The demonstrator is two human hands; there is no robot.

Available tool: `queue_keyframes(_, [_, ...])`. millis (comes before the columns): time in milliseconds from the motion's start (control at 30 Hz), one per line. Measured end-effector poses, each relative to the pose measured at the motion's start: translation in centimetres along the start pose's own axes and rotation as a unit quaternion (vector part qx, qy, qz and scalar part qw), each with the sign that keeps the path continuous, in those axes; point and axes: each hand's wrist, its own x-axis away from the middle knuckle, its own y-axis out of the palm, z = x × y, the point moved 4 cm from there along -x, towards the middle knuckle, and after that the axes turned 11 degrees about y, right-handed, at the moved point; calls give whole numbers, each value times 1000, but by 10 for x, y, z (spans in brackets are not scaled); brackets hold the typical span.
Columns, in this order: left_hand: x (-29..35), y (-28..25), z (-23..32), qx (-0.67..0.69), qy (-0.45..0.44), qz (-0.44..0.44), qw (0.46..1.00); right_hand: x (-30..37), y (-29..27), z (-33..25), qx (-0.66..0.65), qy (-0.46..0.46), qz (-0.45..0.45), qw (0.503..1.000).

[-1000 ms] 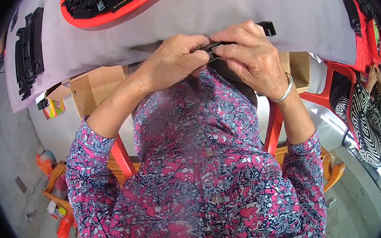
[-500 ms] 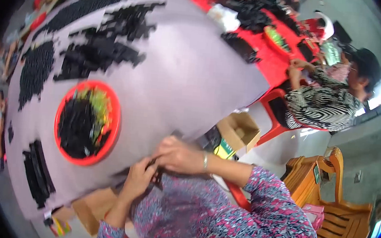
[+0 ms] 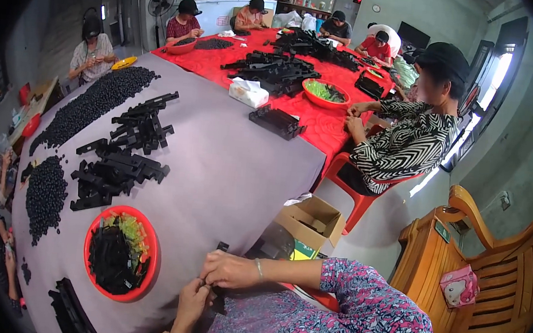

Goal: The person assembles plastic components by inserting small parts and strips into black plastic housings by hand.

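Two-handed, likely for steadiness.
I watch left hand [image 3: 191, 302] and right hand [image 3: 229, 270] pinch a black part [image 3: 224, 247]; red basin [image 3: 154, 263] just left, presumably for reach.

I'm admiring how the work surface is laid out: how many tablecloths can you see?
2. The grey cloth is the nearer one; the red cloth lies beyond it, toward the upper right. Any layer underneath would be hidden.
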Motion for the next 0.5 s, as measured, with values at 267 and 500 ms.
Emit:
queue_keyframes(267, [8,-1,-9,30,-3,7,1000,0,-1,-3,-2,-13,-14,1000])
queue_keyframes(500, [8,-2,-17,-73,0,1,997,3,4,-3,66,-2,-43,997])
